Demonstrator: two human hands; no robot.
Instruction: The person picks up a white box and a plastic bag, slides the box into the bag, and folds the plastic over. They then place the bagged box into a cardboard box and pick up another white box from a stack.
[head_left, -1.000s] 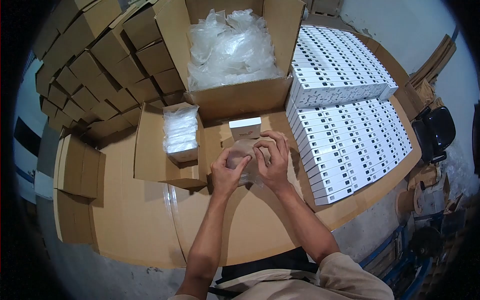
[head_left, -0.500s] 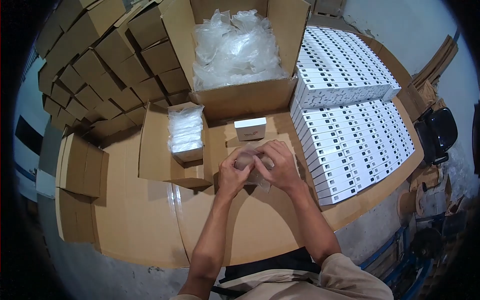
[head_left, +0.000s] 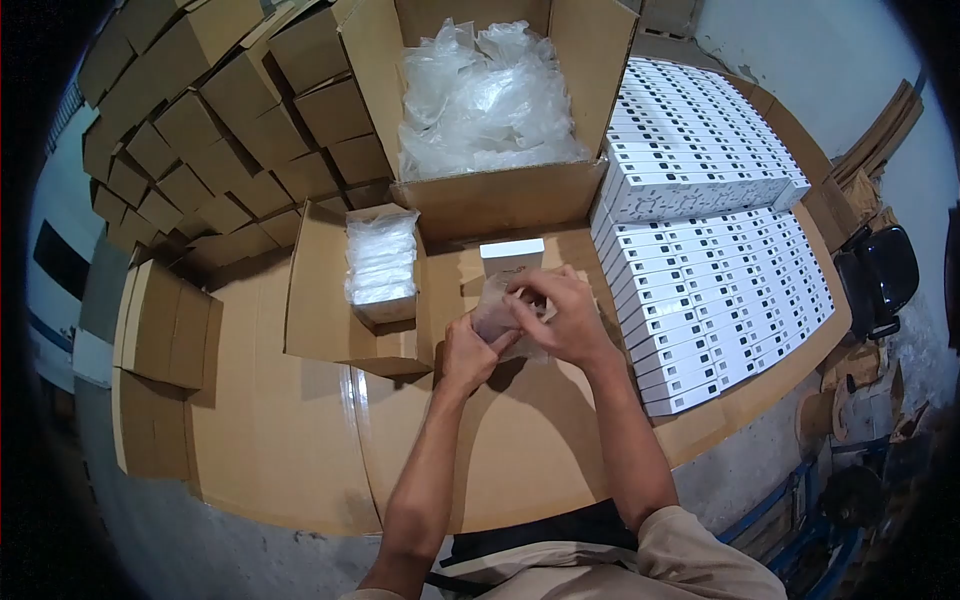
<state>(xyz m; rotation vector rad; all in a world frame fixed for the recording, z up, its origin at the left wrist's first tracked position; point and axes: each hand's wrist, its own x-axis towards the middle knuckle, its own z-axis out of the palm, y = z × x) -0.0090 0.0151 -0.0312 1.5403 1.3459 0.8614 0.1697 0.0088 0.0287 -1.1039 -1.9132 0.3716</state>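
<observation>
A clear plastic bag (head_left: 496, 310) is between my hands, above the cardboard surface. My left hand (head_left: 472, 350) is closed round its lower left side. My right hand (head_left: 562, 312) has its fingers curled at the bag's upper right edge, thumb against the film. Whether anything is inside the bag I cannot make out. Just beyond stands a small white box (head_left: 511, 254), upright, its lower part hidden by the bag and my right hand. To the left, an open carton (head_left: 310, 325) contains a row of plastic-wrapped packs (head_left: 382, 262).
A large open carton (head_left: 500, 205) at the back is filled with loose clear bags (head_left: 490, 100). Stacked white boxes (head_left: 725, 310) cover the right side. Brown cartons (head_left: 215, 150) pile up at the back left, with more boxes (head_left: 165, 330) at the left edge.
My right hand has risen and moved right along the bag, which stands more upright now. My left hand keeps its hold. The view has shifted slightly.
</observation>
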